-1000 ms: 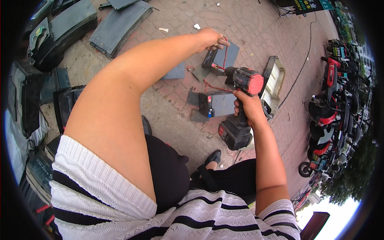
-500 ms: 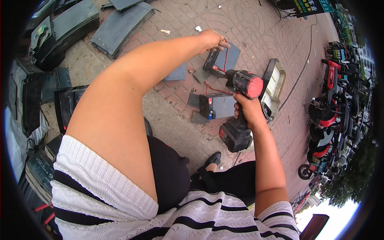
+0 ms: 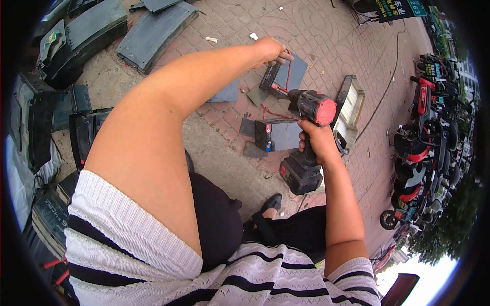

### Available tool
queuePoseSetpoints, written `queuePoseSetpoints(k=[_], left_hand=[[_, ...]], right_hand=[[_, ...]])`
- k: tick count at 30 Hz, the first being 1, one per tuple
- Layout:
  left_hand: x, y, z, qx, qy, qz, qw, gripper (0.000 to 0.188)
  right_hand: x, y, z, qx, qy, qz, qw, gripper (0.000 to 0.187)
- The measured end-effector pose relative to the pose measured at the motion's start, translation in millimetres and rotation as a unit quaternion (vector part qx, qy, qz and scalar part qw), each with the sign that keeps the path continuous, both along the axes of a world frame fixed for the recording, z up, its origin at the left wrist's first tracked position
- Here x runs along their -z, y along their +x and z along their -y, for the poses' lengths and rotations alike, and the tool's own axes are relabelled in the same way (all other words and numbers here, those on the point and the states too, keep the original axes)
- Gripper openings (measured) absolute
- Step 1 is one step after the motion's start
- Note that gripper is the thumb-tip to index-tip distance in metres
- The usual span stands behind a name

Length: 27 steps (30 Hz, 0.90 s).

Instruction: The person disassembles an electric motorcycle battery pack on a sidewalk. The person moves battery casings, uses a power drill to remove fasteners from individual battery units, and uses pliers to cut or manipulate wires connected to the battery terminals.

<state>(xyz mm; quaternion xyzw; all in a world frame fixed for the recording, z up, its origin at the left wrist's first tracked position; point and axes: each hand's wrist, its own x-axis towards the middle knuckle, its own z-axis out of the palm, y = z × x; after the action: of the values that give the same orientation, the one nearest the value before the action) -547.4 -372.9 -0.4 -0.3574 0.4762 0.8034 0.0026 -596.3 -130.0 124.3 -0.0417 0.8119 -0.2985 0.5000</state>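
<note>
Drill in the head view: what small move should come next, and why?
Probably steady the drill in the right hand and check its nose against the near edge of the farther battery. The red wire reaches that edge close to the nose, the left hand is farther along the wire, and the exact contact point is hidden.

From where I stand, this is outdoors, on a paved street side that looks like an open-air repair spot. Patterned reddish brick paving (image 3: 370, 158) spreads underfoot beside a strip of bare concrete (image 3: 217, 145). Scooters (image 3: 421, 132) stand parked in a long row to the right, with leafy trees (image 3: 444, 229) and bright sky (image 3: 431, 268) past them. Bulky dark cases (image 3: 97, 38) crowd the left, while a cordless drill (image 3: 314, 108) and wired, battery-like blocks (image 3: 286, 135) give it a workshop's look.
</note>
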Motion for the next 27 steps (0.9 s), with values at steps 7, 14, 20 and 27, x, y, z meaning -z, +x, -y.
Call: queuePoseSetpoints(k=[7, 14, 20, 27], left_hand=[[8.0, -1.1, 4.7, 0.002, 0.012, -0.002, 1.000, 0.029], [13.6, 8.3, 12.0, -0.008, 0.010, -0.031, 0.999, 0.030], [11.7, 11.5, 22.0, -0.010, 0.006, -0.026, 1.000, 0.030], [2.6, 13.5, 19.8, 0.001, -0.003, -0.027, 1.000, 0.031]], right_hand=[[-12.6, -20.5, 22.3, -0.063, 0.024, -0.011, 0.998, 0.017], [-16.7, -29.0, 34.6, -0.089, 0.042, -0.007, 0.995, 0.017], [-15.7, -26.4, 35.0, -0.112, 0.053, -0.033, 0.992, 0.018], [-12.3, -27.6, 28.4, -0.101, 0.031, -0.021, 0.994, 0.017]])
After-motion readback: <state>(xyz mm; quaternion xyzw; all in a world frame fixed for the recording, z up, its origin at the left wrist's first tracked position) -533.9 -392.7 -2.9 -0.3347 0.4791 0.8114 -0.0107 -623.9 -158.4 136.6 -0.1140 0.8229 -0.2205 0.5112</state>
